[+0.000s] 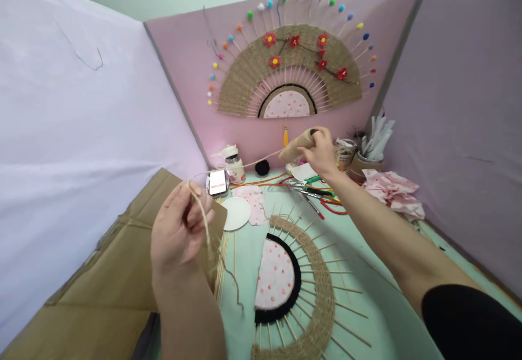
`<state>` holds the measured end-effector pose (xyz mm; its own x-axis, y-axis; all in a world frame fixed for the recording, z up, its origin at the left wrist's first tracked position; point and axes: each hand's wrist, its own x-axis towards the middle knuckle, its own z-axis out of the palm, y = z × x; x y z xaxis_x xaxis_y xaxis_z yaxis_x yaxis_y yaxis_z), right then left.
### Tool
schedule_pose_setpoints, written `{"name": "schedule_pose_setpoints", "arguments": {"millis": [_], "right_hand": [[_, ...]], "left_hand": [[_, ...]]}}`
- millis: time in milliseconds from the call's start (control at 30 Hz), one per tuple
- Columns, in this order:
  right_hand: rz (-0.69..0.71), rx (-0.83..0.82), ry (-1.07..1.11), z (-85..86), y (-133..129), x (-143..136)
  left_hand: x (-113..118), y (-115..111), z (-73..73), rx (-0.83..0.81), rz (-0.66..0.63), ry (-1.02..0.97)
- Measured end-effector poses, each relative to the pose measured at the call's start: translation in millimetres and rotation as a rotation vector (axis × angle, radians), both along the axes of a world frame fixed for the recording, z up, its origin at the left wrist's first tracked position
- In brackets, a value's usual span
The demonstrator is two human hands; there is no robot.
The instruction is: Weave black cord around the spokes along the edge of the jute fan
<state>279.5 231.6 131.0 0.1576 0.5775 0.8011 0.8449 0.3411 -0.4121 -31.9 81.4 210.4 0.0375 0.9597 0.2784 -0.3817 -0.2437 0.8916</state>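
My left hand (181, 221) pinches a strand of beige twine (206, 224), whose loose end hangs down toward the table. My right hand (320, 153), raised near the back wall, grips a spool of twine (297, 147) at its dark-cored end. The twine runs between the two hands. Below them on the green table lies a half-round woven fan (324, 284) with bare sticks fanning out to the right. Its centre is a pink spotted half circle (275, 274) edged by a black band (297, 273).
A finished fan (240, 85) with red flowers and coloured balls hangs on the pink wall. Behind the lying fan are pliers and scissors (320, 191), a phone (217, 182), a jar (235, 168) and a white disc (236, 213). Cardboard (110, 273) lies left, crumpled cloth (393, 191) right.
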Motion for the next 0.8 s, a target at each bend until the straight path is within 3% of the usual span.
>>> {"name": "schedule_pose_setpoints", "arguments": {"millis": [100,233,467,667,800], "right_hand": [[0.083,-0.136,-0.105,-5.2,37.8,-16.3],[0.082,-0.325,-0.269,-13.2,80.5,-34.5],[0.046,-0.457,-0.315,-28.0,127.0,-50.5],[0.047,-0.497,-0.301,-22.3,135.6,-48.6],[0.039,-0.340,-0.174,-10.0,105.8,-54.3]], "left_hand": [[-8.7,-8.0,-7.9,0.027,0.033,0.058],[-21.6,-8.1,-17.8,-0.014,0.010,0.155],[-28.7,1.2,-21.0,-0.036,0.057,0.310],[-30.6,1.2,-21.6,-0.014,0.097,0.340],[-27.1,-2.9,-20.5,0.012,0.111,0.379]]}}
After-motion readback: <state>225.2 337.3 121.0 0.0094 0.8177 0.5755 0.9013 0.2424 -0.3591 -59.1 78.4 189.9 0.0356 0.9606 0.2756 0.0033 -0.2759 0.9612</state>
